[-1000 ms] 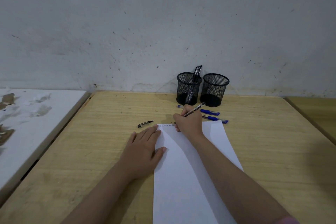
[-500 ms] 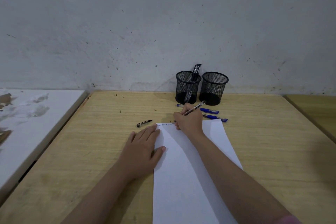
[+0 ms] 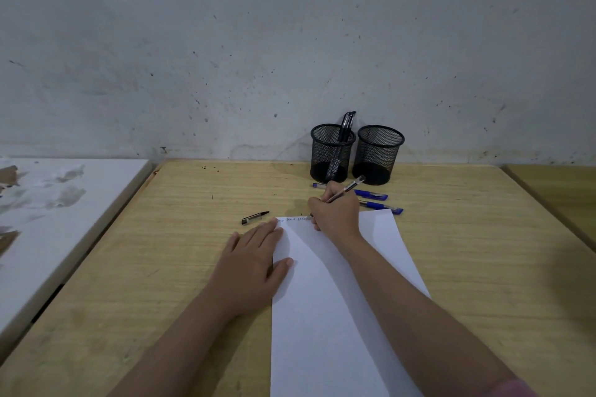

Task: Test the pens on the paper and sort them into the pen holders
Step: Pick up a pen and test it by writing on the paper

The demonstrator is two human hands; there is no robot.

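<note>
At the far edge of the paper (image 3: 325, 316), little is differing from half a second ago: the right hand (image 3: 337, 214) is still pinching the pen (image 3: 345, 189) in curled fingers, tip at the scribbles. The left hand (image 3: 254, 255) is lying flat, fingers straight, on the paper's left edge. Beyond the paper, two blue pens (image 3: 375, 200) are lying before two mesh holders (image 3: 356, 153); a pen cap (image 3: 254, 218) is resting left of it.

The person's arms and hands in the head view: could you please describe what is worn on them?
Both forearms are bare from wrist to the lower frame edge. The left hand and right hand wear no gloves, and no rings, watch or bracelets are visible. Only a pink sleeve edge shows on the right arm, at the bottom corner.
</note>
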